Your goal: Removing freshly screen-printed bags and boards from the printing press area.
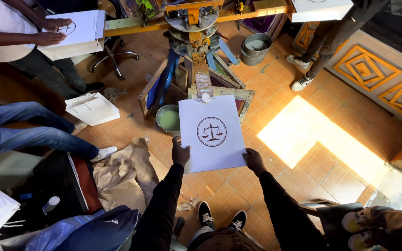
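A white paper bag (212,134) printed with a brown round scales emblem lies flat on the platen of a screen-printing carousel (196,28). My left hand (180,152) grips the bag's lower left edge. At the lower right corner, my right hand (254,161) holds the same bag. Both arms wear black sleeves. My black shoes stand on the tiled floor below.
A bucket of pale green ink (168,120) sits left of the platen, a grey bucket (256,48) behind. A white bag (92,108) lies on the floor. A person at top left holds a printed bag (76,32). Other people's legs stand around; crumpled brown paper (125,175) lies left.
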